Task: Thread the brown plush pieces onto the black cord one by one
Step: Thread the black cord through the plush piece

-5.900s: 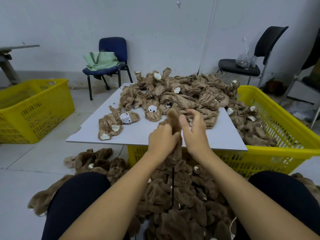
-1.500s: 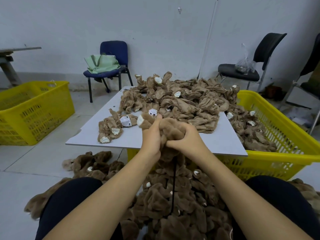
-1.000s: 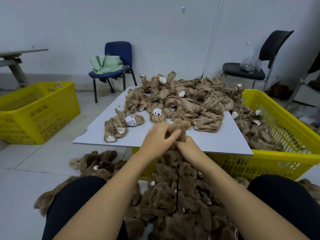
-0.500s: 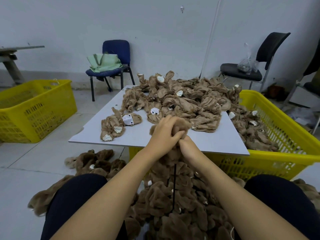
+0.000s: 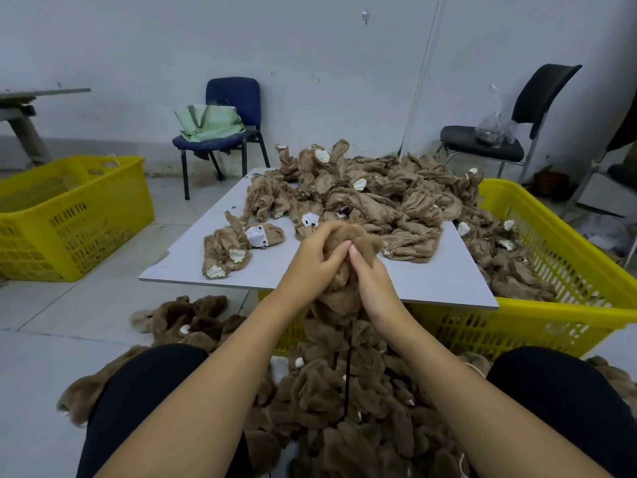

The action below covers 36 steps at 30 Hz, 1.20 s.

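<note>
Head view, near field: a mass of threaded plush lies between the person's knees, with the black cord rising near-vertical through it toward the hands. Mid field: left hand grips the upper, far side of one brown plush piece, fingers curled round it; right hand pinches the same piece lower down, its grip closed on the fabric directly over the cord. The cord's end is hidden inside the piece. Judgement: the piece must travel down the cord's long axis, toward the lap; the right hand sits nearer that path. Far field: unthreaded pieces heap on the counter, which rests on a yellow crate.
</note>
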Each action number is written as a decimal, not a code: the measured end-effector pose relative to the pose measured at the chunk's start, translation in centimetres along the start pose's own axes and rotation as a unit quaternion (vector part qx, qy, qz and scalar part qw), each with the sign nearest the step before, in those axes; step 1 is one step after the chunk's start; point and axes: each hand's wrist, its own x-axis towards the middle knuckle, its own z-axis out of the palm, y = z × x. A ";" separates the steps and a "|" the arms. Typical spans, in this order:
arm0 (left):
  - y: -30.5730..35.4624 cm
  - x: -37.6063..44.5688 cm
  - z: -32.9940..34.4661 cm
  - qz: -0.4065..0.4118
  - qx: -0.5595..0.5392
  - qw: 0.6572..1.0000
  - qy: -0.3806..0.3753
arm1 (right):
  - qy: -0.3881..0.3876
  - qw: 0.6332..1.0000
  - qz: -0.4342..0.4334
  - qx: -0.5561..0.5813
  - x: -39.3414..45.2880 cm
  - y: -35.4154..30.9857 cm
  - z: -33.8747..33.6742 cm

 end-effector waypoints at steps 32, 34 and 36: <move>2.8 1.1 3.1 -0.159 -0.059 0.985 0.038 | 0.010 0.971 0.134 -0.198 0.3 -1.2 -1.3; 2.4 0.7 3.5 -0.157 -0.066 0.984 0.049 | 0.002 0.958 0.139 -0.250 0.3 -0.8 -1.1; 2.2 0.4 3.2 -0.141 -0.056 0.987 0.044 | -0.004 0.958 0.134 -0.254 0.1 -1.2 -1.0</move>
